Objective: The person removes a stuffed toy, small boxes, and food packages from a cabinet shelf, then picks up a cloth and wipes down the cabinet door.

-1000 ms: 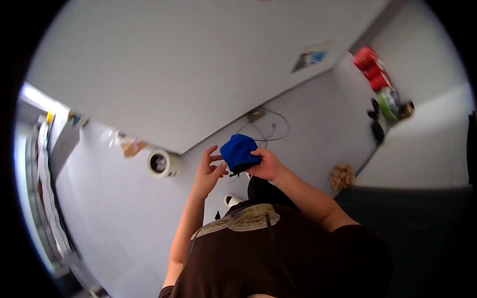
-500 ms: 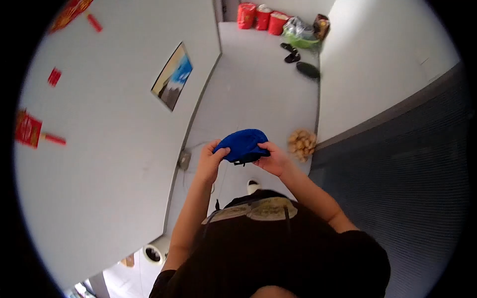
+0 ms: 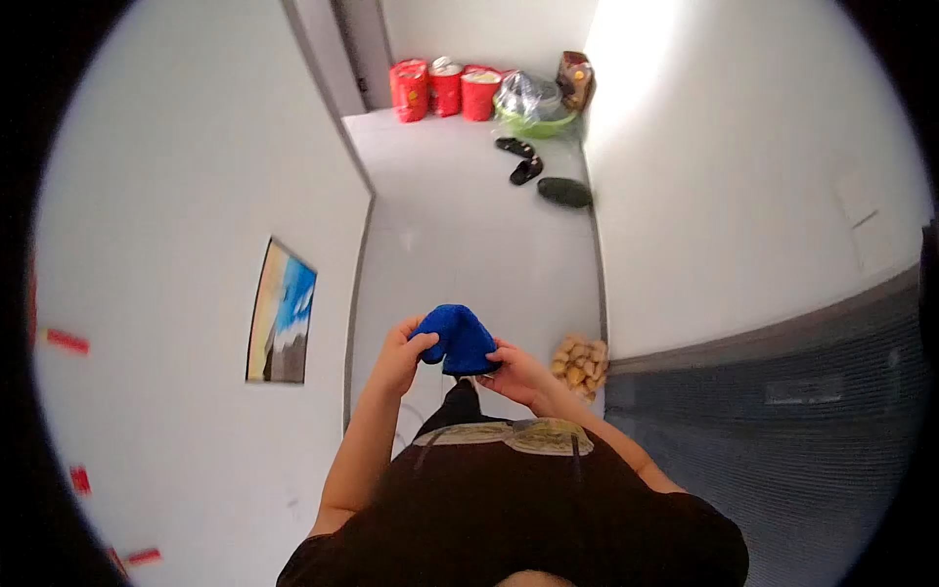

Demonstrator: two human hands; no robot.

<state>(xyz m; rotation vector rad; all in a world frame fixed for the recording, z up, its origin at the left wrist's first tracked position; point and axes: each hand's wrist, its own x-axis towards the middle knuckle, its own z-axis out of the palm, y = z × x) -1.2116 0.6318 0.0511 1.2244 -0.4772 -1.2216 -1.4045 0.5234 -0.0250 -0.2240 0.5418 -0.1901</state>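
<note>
A soft blue cloth item [image 3: 456, 336] with a dark edge is held up in front of my body, over the floor. Its left end is pinched by my left hand [image 3: 399, 354], thumb on top. My right hand [image 3: 514, 374] grips the lower right edge between thumb and fingers. The middle of the cloth bulges upward between the two hands. Whether it is a cap or something else, I cannot tell.
Red bags [image 3: 411, 90], a green basin [image 3: 536, 125] with plastic in it, black sandals [image 3: 525, 170] and a dark oval object [image 3: 564, 192] lie ahead. A pile of tan lumps [image 3: 579, 367] sits right, beside a dark ribbed surface [image 3: 782, 421]. A picture [image 3: 284, 315] hangs left.
The view has shifted, with the far bags and basin now nearer. The blue cloth has changed from a wide, flattish shape to a folded, arched one, still in both hands.
</note>
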